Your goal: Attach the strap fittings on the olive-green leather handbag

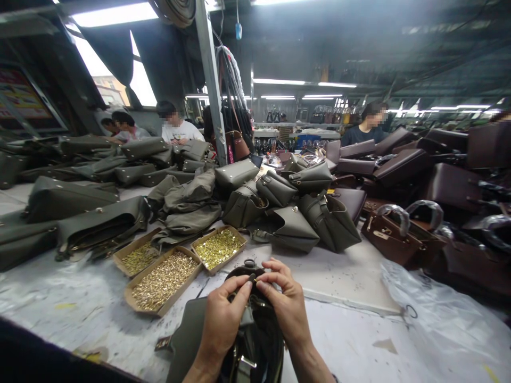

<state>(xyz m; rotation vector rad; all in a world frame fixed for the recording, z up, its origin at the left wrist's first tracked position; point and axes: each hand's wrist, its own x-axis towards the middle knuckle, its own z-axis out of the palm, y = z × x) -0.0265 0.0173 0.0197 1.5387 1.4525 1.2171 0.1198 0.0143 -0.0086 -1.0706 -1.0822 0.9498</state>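
An olive-green handbag (187, 324) lies in front of me, its dark inside facing up. Over its far rim, my left hand (227, 311) pinches a small dark strap end (252, 277) between thumb and forefinger. My right hand (282, 298) meets it there, thumb and forefinger closed on a tiny gold stud (256, 280) at that strap end. The two hands nearly touch. A silvery metal fitting (247, 362) shows low in the bag. Just beyond the left hand are cardboard trays of gold metal pieces (163, 282) and brighter yellow-gold pieces (219, 249).
Olive bags (285, 229) are heaped past the trays and along the left. Brown handbags (395, 234) with wrapped handles pile up at right, beside a clear plastic sheet (443, 314). A metal post (211, 80) rises at centre. Several people sit behind the piles.
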